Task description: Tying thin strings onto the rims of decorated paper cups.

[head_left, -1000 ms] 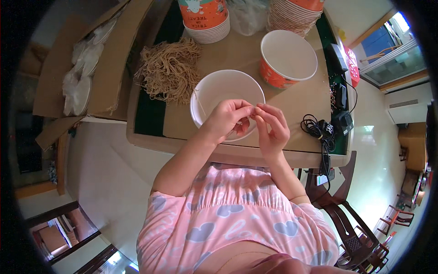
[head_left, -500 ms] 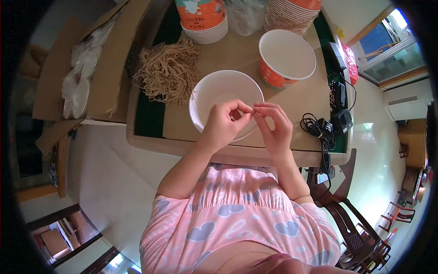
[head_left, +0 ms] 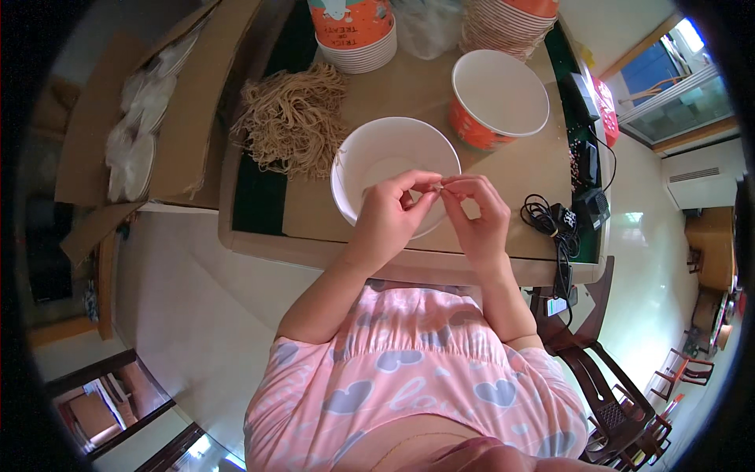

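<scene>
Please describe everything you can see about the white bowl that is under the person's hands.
The white bowl is round and deep, looks like paper, and is plain white inside with a thin rolled rim. It stands upright and looks empty on the tan table top, near its front edge. The left hand and right hand meet over its near rim and hide that part; whether they touch it cannot be told. A heap of tan strings lies to its left, an orange-walled bowl behind it to the right.

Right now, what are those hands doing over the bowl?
Both hands, the left hand and the right hand, pinch a small thin thing between their fingertips, too small to tell what, above a white paper bowl. A pile of tan strings lies beside it, and an orange paper bowl stands behind.
</scene>
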Demonstrator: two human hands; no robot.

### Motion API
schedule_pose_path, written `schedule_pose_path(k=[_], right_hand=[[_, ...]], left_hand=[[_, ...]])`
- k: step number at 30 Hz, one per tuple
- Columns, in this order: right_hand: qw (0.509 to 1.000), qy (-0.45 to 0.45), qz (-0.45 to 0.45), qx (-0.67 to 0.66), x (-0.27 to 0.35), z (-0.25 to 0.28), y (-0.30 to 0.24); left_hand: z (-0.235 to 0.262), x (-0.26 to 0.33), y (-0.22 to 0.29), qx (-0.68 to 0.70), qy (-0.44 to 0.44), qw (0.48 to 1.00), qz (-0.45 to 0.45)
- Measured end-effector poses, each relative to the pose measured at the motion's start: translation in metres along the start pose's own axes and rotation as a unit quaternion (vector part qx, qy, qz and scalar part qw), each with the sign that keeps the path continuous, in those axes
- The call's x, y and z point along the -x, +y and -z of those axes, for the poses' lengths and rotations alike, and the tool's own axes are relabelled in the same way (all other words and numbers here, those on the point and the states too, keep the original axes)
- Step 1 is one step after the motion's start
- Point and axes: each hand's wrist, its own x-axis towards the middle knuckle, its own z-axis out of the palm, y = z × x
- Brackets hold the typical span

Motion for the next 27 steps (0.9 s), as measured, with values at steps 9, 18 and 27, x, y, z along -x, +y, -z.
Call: schedule_pose_path(k=[9,18,27], right_hand=[[0.999,-0.032,0.01,0.013,-0.002,0.004,-0.006],[0.993,-0.087,0.034,0.07,-0.005,0.006,-0.005],[0.99,-0.099,0.014,0.104,-0.002,0.001,-0.007]], left_hand=[[0.005,0.002,0.002,-0.047,0.024,0.999,-0.013],[0.008,0.003,0.001,-0.062,0.029,0.998,-0.014],[0.007,0.003,-0.001,-0.087,0.042,0.994,-0.047]])
